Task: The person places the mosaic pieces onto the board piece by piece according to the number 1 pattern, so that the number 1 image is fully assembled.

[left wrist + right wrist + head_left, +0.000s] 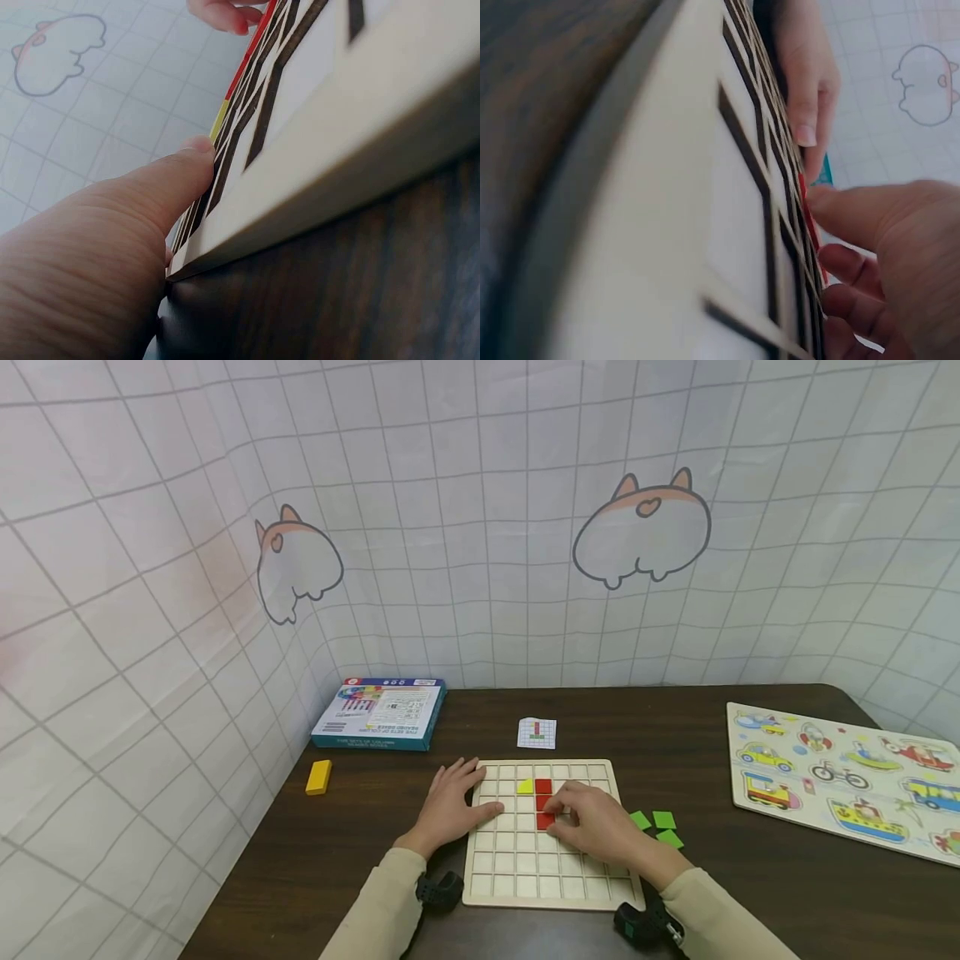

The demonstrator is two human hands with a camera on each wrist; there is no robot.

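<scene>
A pale wooden grid board [504,863] lies on the dark table. My left hand [448,806] rests at its upper left edge, fingers spread, thumb reaching over the squares. In the left wrist view the thumb [161,187] lies along the board's side. A yellow tile [525,787] sits in the grid beside the top red tile [543,786]. Below that run another red tile [542,803] and the lowest red tile [544,821], in one column. My right hand [596,822] pinches the lowest one between thumb and index finger, its other fingers curled.
Several loose green tiles [664,820] lie right of the board. Behind it is a small card [537,734] with a printed grid pattern. A box [378,714] and a yellow block [318,777] are at the left; a picture puzzle board [832,785] lies at the right.
</scene>
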